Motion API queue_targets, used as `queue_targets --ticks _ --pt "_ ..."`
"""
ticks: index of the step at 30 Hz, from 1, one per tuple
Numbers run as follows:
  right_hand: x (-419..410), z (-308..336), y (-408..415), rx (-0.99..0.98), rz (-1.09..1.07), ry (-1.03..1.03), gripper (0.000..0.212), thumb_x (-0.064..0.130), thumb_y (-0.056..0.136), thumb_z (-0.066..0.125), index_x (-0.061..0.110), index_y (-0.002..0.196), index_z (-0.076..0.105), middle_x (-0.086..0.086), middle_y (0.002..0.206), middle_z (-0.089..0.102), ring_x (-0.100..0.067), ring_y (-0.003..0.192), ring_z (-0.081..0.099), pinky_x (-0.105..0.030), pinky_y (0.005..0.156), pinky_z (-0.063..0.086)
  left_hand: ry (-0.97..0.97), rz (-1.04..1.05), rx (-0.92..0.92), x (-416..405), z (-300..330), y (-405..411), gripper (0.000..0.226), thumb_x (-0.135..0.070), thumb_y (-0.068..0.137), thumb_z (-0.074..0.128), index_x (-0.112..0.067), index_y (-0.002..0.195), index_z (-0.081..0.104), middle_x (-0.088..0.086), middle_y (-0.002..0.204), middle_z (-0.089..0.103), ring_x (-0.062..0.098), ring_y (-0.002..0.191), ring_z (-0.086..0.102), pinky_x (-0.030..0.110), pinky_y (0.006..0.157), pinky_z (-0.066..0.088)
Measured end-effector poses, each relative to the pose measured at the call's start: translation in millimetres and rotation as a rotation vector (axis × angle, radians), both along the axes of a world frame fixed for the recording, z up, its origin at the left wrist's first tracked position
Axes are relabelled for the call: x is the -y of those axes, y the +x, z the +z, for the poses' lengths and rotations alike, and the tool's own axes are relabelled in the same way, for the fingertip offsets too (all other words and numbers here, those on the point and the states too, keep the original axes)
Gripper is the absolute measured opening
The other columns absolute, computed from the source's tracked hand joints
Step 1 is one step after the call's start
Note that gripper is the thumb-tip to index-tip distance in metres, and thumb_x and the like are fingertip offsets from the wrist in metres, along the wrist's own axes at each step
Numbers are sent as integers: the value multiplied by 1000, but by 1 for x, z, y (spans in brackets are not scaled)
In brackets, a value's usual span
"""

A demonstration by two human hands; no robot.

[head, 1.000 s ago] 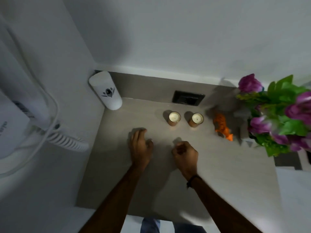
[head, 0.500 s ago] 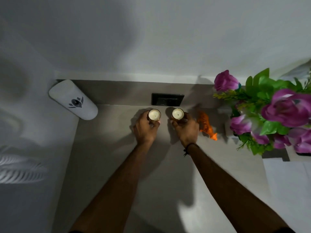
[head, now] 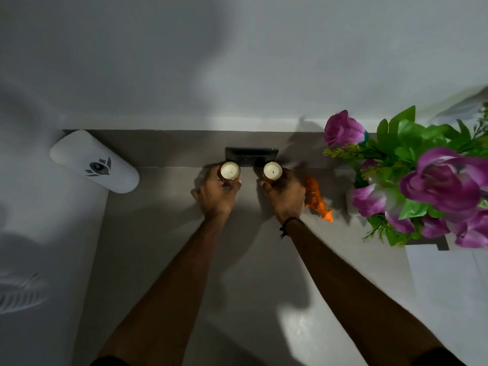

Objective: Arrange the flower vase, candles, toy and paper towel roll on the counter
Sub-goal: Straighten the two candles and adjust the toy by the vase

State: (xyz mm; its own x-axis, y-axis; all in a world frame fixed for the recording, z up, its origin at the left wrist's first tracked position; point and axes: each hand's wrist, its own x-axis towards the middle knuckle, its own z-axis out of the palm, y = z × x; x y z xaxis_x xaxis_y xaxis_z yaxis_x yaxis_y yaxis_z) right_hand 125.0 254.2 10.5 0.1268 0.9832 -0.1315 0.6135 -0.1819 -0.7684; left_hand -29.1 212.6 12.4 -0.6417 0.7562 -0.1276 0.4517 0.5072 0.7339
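My left hand (head: 215,192) grips the left candle (head: 230,170), a small cup with white wax. My right hand (head: 286,195) grips the right candle (head: 272,170) of the same kind. Both candles are at the back of the grey counter (head: 169,254), near the wall. An orange toy tiger (head: 318,200) stands just right of my right hand. Purple flowers with green leaves (head: 422,178) fill the right side and hide most of their white vase (head: 352,206). The white paper towel roll (head: 93,162) with a dark logo stands in the back left corner.
A dark wall socket (head: 250,155) sits in the backsplash right behind the candles. White walls close in the counter at the back and left. A white surface (head: 446,286) borders the counter on the right.
Both hands went from resting on the counter to reaching back and closing on the two candles. The view has leaned forward, closer to the wall.
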Motion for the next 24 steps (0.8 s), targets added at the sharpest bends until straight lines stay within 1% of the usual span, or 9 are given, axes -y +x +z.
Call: queue_targets --ticks 2,4,6,9,13,15,18,21,24 --pt "6 5 3 -17 -7 -28 60 35 71 87 18 124 63 -5 120 73 -23 112 68 -36 93 57 -34 -41 4 9 -6 -1 77 -38 75 90 -19 142 57 5 146 65 29 136 59 54 118 39" --pt "20 12 10 -28 -13 -44 55 28 73 85 18 123 62 -3 115 72 -19 98 71 -40 87 62 -76 -118 -74 31 -13 1 86 -42 83 83 -11 154 46 13 161 49 33 150 45 53 125 34" --pt "40 21 24 9 7 32 44 19 76 80 17 117 64 -1 107 71 -15 82 70 -38 74 63 -140 -231 -223 67 -24 9 84 -51 97 63 -6 162 35 16 171 35 36 160 32 53 131 27" --pt "55 30 52 232 27 248 34 16 75 73 10 108 68 -10 106 68 -27 90 65 -34 80 51 -229 -446 -487 131 -41 26 83 -59 103 32 -8 167 20 13 179 16 34 167 14 56 135 16" --pt "44 43 76 393 -50 285 32 17 81 71 11 113 70 -14 106 70 -33 97 61 -34 82 42 -206 -522 -586 162 -51 33 82 -58 103 34 -8 167 22 13 179 18 34 167 15 59 132 23" --pt "40 44 79 375 -120 270 23 30 91 68 12 104 72 -12 97 72 -33 90 66 -32 71 45 -220 -520 -608 161 -50 32 82 -58 103 34 -8 167 23 13 178 19 34 167 16 59 133 21" --pt "37 33 85 318 -156 131 30 41 94 61 14 94 75 -10 88 73 -32 84 67 -25 64 37 -219 -543 -621 163 -52 35 82 -59 103 33 -8 166 25 13 178 22 34 166 17 58 134 19" --pt "29 31 82 287 -149 75 29 39 90 63 13 93 75 -10 87 75 -31 83 68 -26 66 42 -210 -526 -628 161 -52 30 82 -59 103 33 -8 166 24 13 178 22 34 166 18 58 134 18" --pt "22 33 81 283 -131 38 31 38 90 64 12 102 75 -10 96 76 -32 93 69 -35 85 53 -222 -523 -630 158 -51 30 81 -59 103 31 -8 166 25 13 178 22 33 166 18 58 134 19"
